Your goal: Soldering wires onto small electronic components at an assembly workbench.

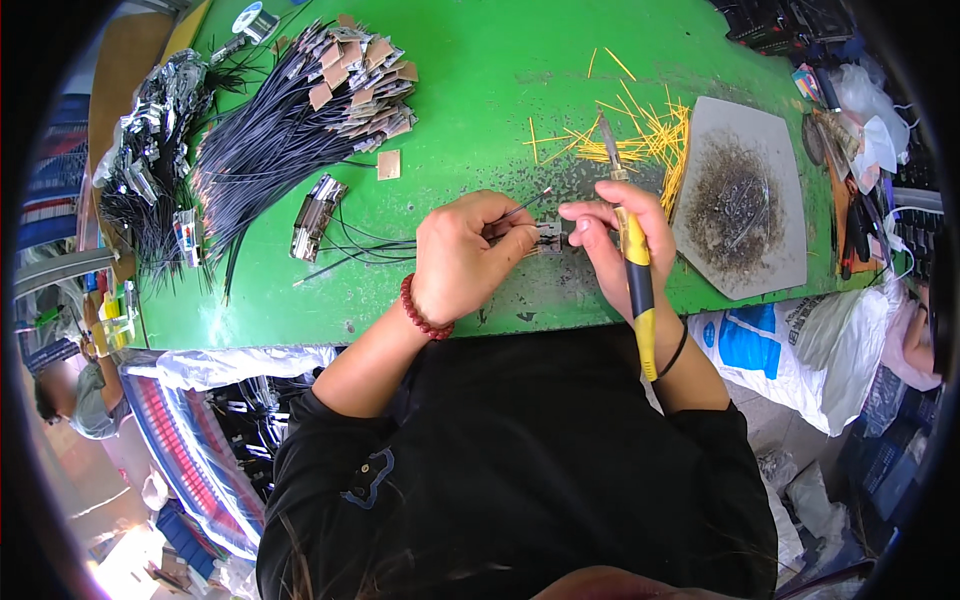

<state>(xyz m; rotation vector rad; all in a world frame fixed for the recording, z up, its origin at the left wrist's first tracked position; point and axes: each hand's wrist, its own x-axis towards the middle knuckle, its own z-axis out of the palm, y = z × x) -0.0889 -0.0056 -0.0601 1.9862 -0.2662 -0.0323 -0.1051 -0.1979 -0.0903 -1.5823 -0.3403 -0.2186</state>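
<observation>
My left hand [465, 248] is closed, thumb and forefinger pinching a thin black wire [520, 208] whose bared end points up to the right. More black wires [375, 243] trail out to the left from under this hand. Just past the thumb, a small metallic part [548, 238] lies on the green table [470, 90], partly hidden by the fingers. In my right hand [645, 235] is a soldering iron [638, 275] with a yellow and black handle, its metal tip pointing away from me. My right thumb and forefinger come near the small part; whether they touch it I cannot tell.
Bundled black wires with tan square pads [300, 120] lie at the far left, beside silvery parts [165, 110]. A shiny dark part [317, 217] sits nearer. Yellow thin tubes [650, 130] are scattered near a grey plate [740, 125] with dark residue. A solder spool [255, 22] stands far left.
</observation>
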